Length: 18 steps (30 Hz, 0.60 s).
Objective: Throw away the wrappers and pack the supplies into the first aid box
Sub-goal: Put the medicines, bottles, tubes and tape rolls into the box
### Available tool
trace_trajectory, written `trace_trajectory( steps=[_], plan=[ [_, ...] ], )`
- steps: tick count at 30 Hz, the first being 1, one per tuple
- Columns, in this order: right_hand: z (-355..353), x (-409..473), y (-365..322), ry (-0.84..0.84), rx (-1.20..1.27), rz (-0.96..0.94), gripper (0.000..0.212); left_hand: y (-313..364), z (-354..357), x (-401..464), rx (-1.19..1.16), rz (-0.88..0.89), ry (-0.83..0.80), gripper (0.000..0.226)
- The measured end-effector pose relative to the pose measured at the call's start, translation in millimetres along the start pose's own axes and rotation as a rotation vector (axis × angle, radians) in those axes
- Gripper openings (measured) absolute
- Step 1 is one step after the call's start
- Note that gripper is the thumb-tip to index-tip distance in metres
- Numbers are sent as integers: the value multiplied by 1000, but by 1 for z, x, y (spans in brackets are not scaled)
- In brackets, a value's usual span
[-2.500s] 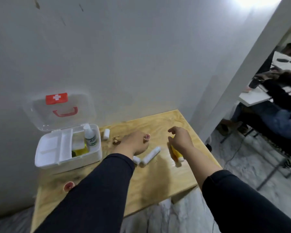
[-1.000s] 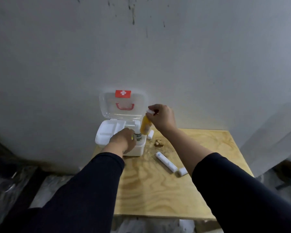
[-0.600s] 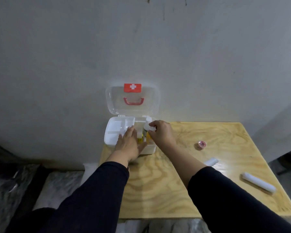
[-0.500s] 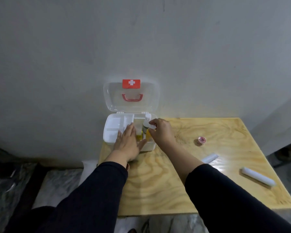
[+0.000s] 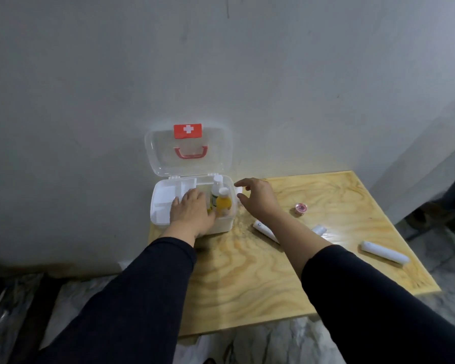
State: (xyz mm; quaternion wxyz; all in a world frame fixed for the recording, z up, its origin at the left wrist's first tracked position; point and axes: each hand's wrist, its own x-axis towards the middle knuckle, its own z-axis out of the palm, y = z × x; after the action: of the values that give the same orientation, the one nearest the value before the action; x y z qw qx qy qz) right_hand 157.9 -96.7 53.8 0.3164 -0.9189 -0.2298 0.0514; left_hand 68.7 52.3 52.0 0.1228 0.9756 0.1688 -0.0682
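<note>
The first aid box (image 5: 166, 206) sat at the centre of the frame on the far left corner of the wooden table (image 5: 260, 279), against the wall, with its clear lid (image 5: 188, 151) standing upright and its red cross label at the top. In the box's right compartment two bottles stood upright, long axes vertical, caps up: a yellow bottle (image 5: 223, 203) in front and a white bottle (image 5: 216, 189) just behind it. The left hand (image 5: 191, 212) lay flat over the box's front edge and white tray, fingers straight and together, pointing away toward the wall, holding nothing. The right hand (image 5: 258, 197) hovered just right of the box, fingers loosely spread and gently curved, thumb and forefinger apart; it gripped nothing, and whether it touched the box's side could not be told. Right of centre, a small pink cap (image 5: 301, 207) rested on the table. A white roll (image 5: 264, 229) lay partly hidden beneath the right forearm, its long axis slanting toward the lower right. A short white roll (image 5: 319, 229) lay beyond the forearm, and a longer white roll (image 5: 385, 252) lay near the table's right edge, slanting the same way.
</note>
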Motion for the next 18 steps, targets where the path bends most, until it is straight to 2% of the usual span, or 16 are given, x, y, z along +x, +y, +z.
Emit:
trace_trajectory(
  steps=[6,12,18],
  plan=[
    [-48,-28,49,-133,-183,134,32,56,-20,10,77,101,165,28],
    [-100,-62,112,-86,-181,268,32,130,2,5,74,220,125,26],
    [-144,-89,178,-170,-274,293,38,191,29,-13,64,185,37,24]
  ],
)
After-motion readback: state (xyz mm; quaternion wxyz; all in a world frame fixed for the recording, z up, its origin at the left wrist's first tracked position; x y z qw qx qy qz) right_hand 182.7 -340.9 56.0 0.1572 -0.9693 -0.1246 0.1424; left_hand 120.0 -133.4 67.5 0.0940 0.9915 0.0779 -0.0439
